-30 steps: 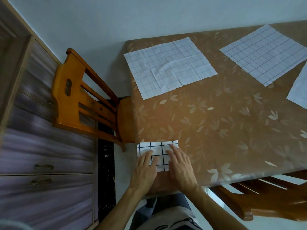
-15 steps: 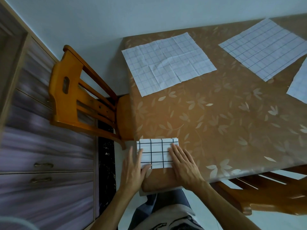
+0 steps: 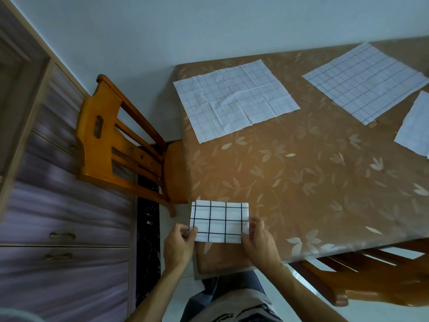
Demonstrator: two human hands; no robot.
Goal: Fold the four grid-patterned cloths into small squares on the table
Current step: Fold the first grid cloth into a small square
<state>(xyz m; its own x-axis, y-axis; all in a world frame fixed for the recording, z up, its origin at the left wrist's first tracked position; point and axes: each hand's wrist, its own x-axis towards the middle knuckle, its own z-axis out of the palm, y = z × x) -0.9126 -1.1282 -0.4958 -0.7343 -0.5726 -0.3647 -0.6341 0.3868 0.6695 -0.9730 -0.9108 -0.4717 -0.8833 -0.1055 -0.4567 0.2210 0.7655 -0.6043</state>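
Left hand (image 3: 177, 246) and right hand (image 3: 260, 242) each keep a pinch grip on the one folded cloth (image 3: 220, 220) at the counter (image 3: 301, 182) near-left edge, with three flat cloths (image 3: 234, 101) (image 3: 364, 82) (image 3: 415, 126) far off and open room between.

A single wide-angle view from the person's head looks steeply down at the near left corner of the table (image 3: 301, 182). The left hand (image 3: 177, 246) and right hand (image 3: 260, 242), pinching a cloth (image 3: 219, 223), lie closest, low in frame. The wall (image 3: 209, 24) fills the top.

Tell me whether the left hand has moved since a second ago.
Yes. The left hand slid left off the folded cloth, now pinching its near-left corner.
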